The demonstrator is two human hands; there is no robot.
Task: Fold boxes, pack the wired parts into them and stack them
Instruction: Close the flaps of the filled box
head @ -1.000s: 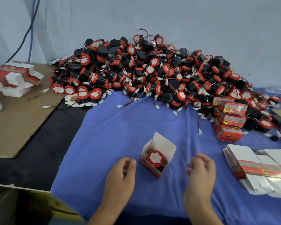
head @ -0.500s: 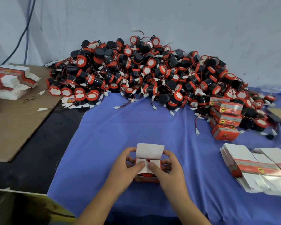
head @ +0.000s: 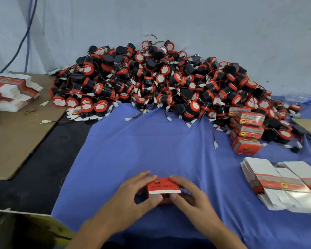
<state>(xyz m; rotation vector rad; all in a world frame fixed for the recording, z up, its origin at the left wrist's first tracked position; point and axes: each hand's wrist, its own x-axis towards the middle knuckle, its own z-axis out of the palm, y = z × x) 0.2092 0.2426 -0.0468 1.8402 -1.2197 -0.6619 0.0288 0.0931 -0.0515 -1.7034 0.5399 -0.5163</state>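
Note:
A small red box (head: 162, 187) lies on the blue cloth (head: 151, 151) near the front edge, its lid flap folded down over the top. My left hand (head: 133, 194) grips its left side, thumb at the front. My right hand (head: 192, 196) grips its right side, thumb at the front too. The part inside is hidden. A big heap of black-and-red wired parts (head: 160, 83) fills the back of the table. Three closed red boxes (head: 246, 133) are stacked at the right.
Flat unfolded boxes (head: 284, 184) lie fanned at the right. Another pile of flat boxes (head: 13, 90) sits on brown cardboard (head: 16, 137) at the left. A water bottle (head: 303, 98) lies at the far right by the wall.
A second ago the box stood open with a part showing and both hands apart from it. Both hands then closed in on it and folded the lid flap down over the part.

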